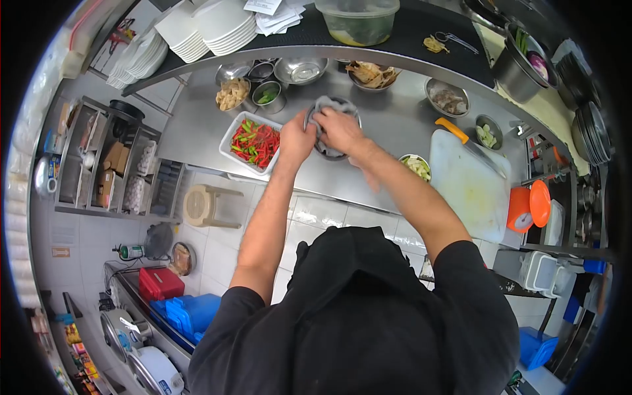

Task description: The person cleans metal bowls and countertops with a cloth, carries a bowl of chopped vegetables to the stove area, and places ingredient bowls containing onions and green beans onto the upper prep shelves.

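Observation:
A round metal bowl [331, 154] stands on the steel counter in front of me, with a grey cloth [337, 104] bunched in it and over its far rim. My left hand [299, 137] is closed at the bowl's left rim; its fingertips are partly hidden. Curled over the cloth inside the bowl, my right hand [338, 131] presses its fingers into the fabric. To the left of my left hand is a white tub [227, 146] full of red and green chillies [255, 143]. A small bowl of chopped pale green vegetable [416, 167] sits beneath my right forearm.
An orange-handled knife [461, 135] lies across the white cutting board [471, 191] at right. Behind are bowls of sliced pale food [233, 94], dried husks [372, 75] and shrimp-like pieces [447, 102]. A raised shelf [421, 33] overhangs the counter's back. An orange scale [519, 209] stands far right.

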`<state>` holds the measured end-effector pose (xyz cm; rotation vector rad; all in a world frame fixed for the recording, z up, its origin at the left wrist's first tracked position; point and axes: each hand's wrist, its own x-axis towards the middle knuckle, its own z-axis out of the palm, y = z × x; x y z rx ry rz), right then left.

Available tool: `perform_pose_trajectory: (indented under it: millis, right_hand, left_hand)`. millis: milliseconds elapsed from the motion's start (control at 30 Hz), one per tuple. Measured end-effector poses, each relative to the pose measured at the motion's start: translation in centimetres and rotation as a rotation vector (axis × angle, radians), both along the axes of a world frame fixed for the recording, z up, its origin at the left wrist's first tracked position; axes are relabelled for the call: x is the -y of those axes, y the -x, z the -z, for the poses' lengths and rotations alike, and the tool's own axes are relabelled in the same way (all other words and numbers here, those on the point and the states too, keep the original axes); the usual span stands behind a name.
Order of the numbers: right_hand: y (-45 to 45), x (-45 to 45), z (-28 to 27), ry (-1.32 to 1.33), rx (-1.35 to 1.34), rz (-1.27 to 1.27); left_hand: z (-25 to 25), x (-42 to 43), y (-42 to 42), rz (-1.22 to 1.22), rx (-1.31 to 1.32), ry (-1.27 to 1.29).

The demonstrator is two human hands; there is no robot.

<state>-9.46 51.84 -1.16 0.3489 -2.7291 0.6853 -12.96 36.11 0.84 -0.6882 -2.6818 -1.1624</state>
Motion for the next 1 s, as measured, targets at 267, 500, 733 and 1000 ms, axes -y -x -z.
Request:
perform_pose_trajectory:
  millis: [267,500,733,1000]
  right_hand:
    - [3.3,0.5,2.2,-0.480,0.581,0.117]
    - [-6.2,-5.6,-2.5,0.309,0.389,0.136]
    - [-19.4,-8.7,-5.4,0.237,-0.137,0.056]
    - [-33.6,-22.0,-17.6,0.235,-0.732,0.800]
  left_hand:
    - [-1.0,0.5,0.7,-0.055,-0.250,0.266]
    - [-1.8,4.3,1.6,-0.170,-0.042,0.029]
    - [-5.6,-1.3,-5.1,0.255,0.787,-0.498]
    - [-0.8,-8.9,-7.6,0.547,0.915,-0.244]
